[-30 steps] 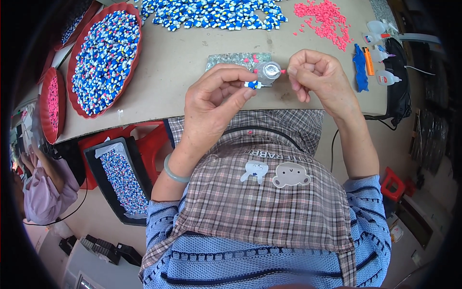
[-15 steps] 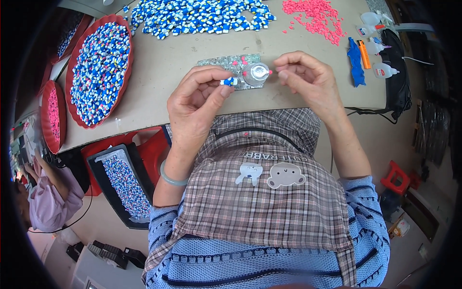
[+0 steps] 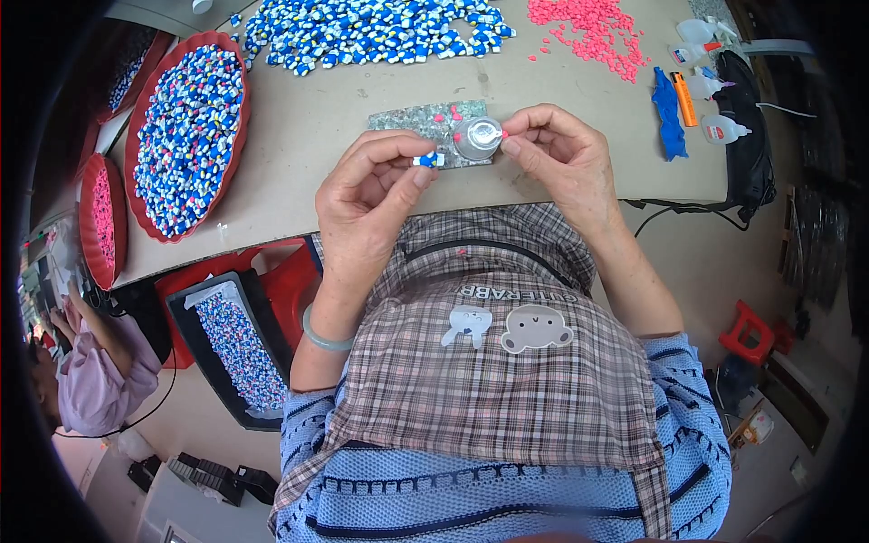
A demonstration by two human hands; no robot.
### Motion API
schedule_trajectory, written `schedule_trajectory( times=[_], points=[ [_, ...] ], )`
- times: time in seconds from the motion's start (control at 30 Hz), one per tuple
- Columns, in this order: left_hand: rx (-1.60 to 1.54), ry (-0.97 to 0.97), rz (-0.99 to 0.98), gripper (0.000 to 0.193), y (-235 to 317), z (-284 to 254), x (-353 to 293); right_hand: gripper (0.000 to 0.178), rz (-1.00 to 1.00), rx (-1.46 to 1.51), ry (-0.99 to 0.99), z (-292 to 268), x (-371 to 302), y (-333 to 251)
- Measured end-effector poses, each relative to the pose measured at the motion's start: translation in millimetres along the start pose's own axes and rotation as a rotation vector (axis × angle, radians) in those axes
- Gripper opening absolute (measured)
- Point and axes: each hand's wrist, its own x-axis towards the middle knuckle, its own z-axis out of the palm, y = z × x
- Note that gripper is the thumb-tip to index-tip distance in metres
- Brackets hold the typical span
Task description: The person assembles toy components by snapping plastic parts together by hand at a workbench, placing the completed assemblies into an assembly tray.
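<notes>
My left hand (image 3: 367, 185) pinches a small blue-and-white piece (image 3: 429, 159) between thumb and forefinger. It looks like a tiny moulded figure, its details too small to make out. My right hand (image 3: 563, 156) has its thumb and forefinger closed on a small pink piece (image 3: 505, 135) at the right rim of a clear round cup (image 3: 477, 140). The cup stands on a mottled grey-green slab (image 3: 398, 119) and has a shiny, pale middle. Another pink piece touches its left side, and a few more pink bits (image 3: 442, 118) lie on the slab behind.
Blue-and-white pieces (image 3: 362, 36) and pink pieces (image 3: 597, 36) are heaped at the table's back. Red trays (image 3: 243, 136) of pieces stand left. At right lie an orange tube (image 3: 684, 100), a blue strip (image 3: 668, 118) and squeeze bottles (image 3: 721, 130). Below left is a black tray (image 3: 258, 330); a co-worker (image 3: 104, 380) sits beyond.
My right hand has moved left to the cup, and its thumb and forefinger have closed on the pink piece at the rim. My left hand keeps its piece, almost still.
</notes>
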Motion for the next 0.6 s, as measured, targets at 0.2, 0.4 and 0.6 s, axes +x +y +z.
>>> schedule_trajectory(
  times=[0.2, 0.4, 0.6],
  points=[
    [-0.005, 0.007, -0.008, 0.022, 0, 0, -1, 0.011, 0.014, -0.011, 0.02, 2, 1, 4],
    [-0.009, 0.007, -0.011, 0.022, 4, 1, -1, 0.009, 0.019, -0.075, 0.062, 1, 0, 0],
    [-0.034, 0.001, 0.0, 0.022, 10, 10, 1, 0.01, -0.188, -0.283, 0.088, -3, -5, -20]
  ],
)
